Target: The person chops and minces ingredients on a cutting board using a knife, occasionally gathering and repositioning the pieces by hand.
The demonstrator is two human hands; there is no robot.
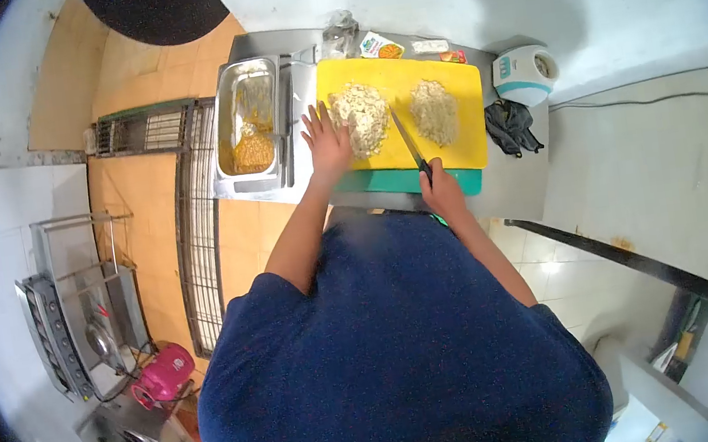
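My right hand [443,187] grips a knife [407,138] by its black handle. The blade points away from me over the yellow cutting board [474,147], between two piles of pale chopped food. My left hand [328,142] has its fingers spread at the board's left edge, against the left pile [365,117]. That pile has coarser pieces. The right pile [434,112] looks finer. What food it is I cannot tell. A green board [385,181] lies beneath the yellow one and shows along its near edge.
Left of the boards sits a metal pan [223,140] with some orange-brown food in it. Packets [382,46] and a clear plastic bag [340,35] lie along the wall. A white and teal appliance [523,75] and a black plastic bag [511,126] are at the right.
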